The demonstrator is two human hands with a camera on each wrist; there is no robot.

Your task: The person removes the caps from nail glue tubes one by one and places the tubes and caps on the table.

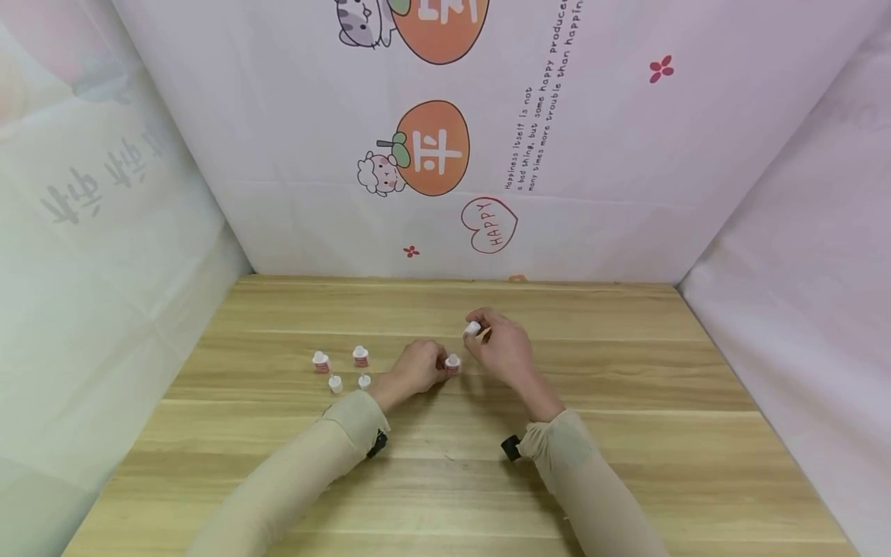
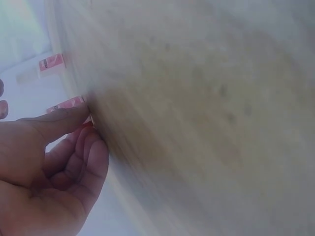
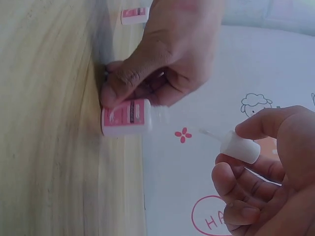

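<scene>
With thumb and fingers my left hand grips a small white bottle with a pink label, upright on the wooden table. Its neck is uncapped, as the right wrist view shows of the bottle. My right hand pinches a white brush cap between thumb and fingers, raised off the table. The cap's thin brush stem points toward the bottle's mouth, apart from it. In the left wrist view, the left hand partly covers the bottle's pink label.
Two more uncapped bottles, a left one and a right one, stand left of my hands. Before them are two white brush caps, one beside the other, close to my left sleeve. A printed cloth hangs behind the table.
</scene>
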